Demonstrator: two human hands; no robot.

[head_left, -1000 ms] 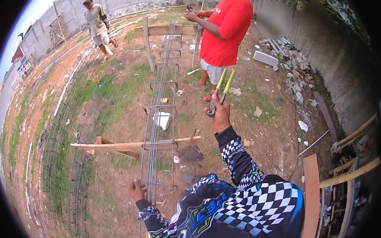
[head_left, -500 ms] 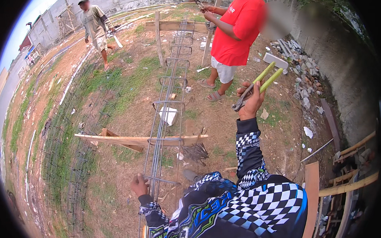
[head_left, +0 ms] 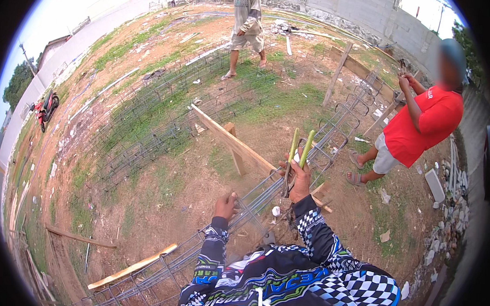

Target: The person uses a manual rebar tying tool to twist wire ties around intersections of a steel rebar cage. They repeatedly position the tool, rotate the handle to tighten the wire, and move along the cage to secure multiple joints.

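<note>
A long rebar cage of steel bars with bent stirrups runs diagonally from the lower left to the far right in front of me. My right hand is closed around pincers with yellow-green handles, which point up and away while the dark jaws hang down near the bars. On the cage's left side, my left hand has its fingers curled at the end of a stirrup. The fingertips are partly hidden.
A wooden plank support crosses under the cage; another board lies lower left. More rebar cages lie on the grass. A person in red stands at right, another person walks far off. A white block lies at right.
My view has swung left, so the cage now runs diagonally. My right hand has brought the pincers down and in to the cage, closer to my left hand. The far person has kept walking.
</note>
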